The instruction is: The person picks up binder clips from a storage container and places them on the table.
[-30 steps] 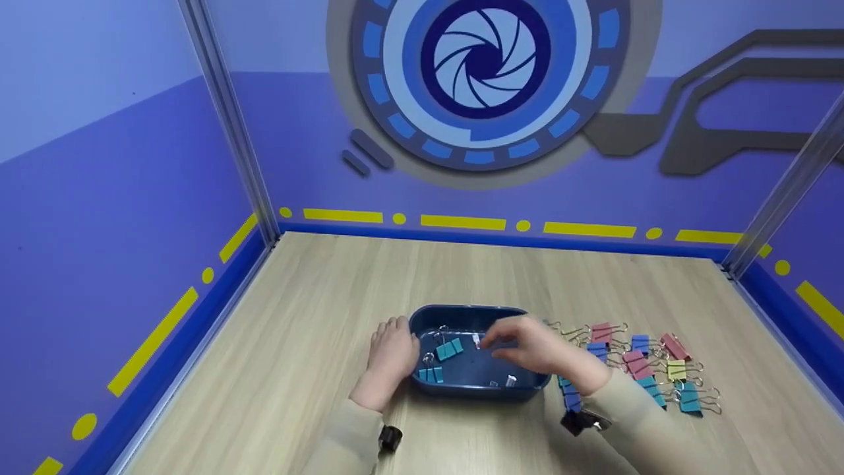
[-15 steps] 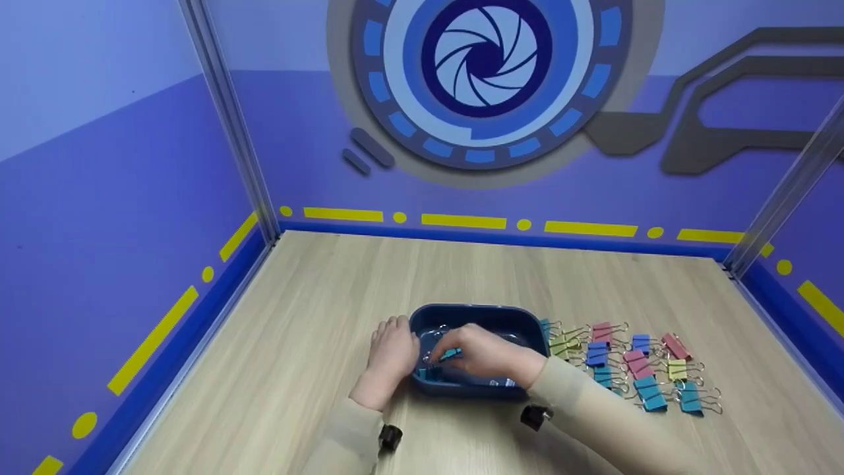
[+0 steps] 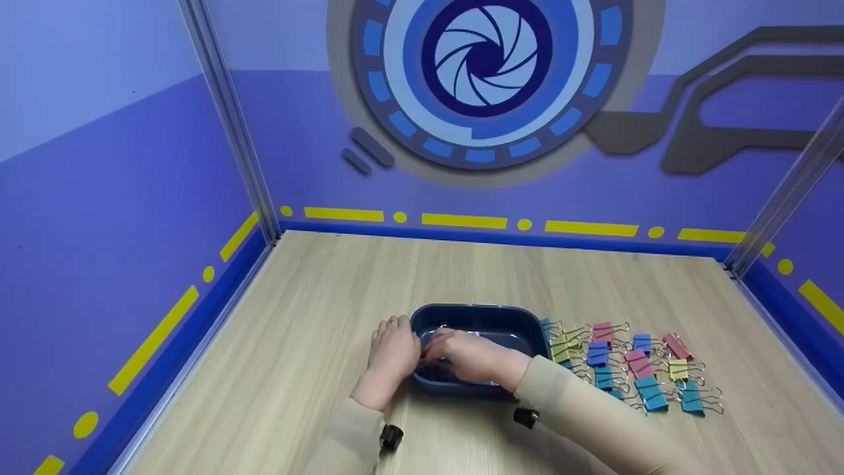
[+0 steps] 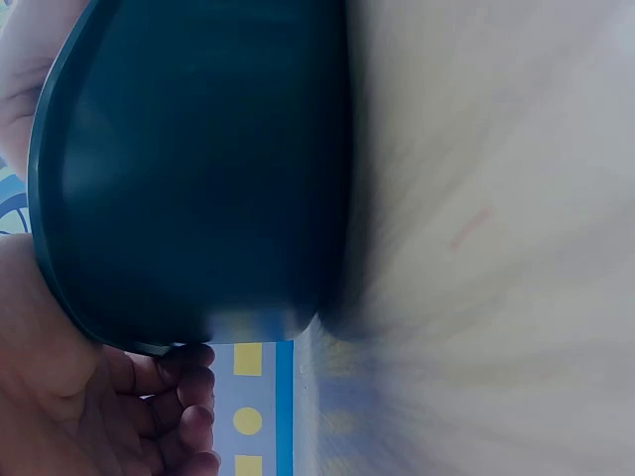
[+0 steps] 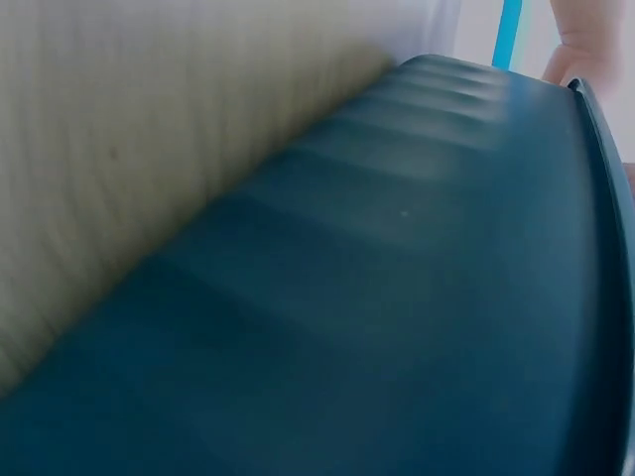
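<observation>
A dark blue plastic box (image 3: 475, 390) stands on the table. My left hand (image 3: 393, 349) grips its left rim; in the left wrist view that hand's bent fingers (image 4: 195, 426) lie at the box's outer end. My right hand (image 3: 468, 356) reaches down inside the box at the left end, fingers curled and pointing down. Its fingertips are low beside the left wall, where I cannot tell what they hold. The teal binder clips there are hidden behind the hand. The right wrist view shows mostly the box's outer wall (image 5: 377, 268).
Right of the box lie several binder clips: pink (image 3: 638, 363), blue (image 3: 598, 354), yellow (image 3: 678, 369) and teal (image 3: 651, 394). The wooden table (image 3: 316, 290) is bounded by blue-purple panels (image 3: 297, 145) at the back and sides.
My right hand has moved left across the box and lower toward its left end, covering the teal binder clips seen there before. The left hand stays on the rim.
</observation>
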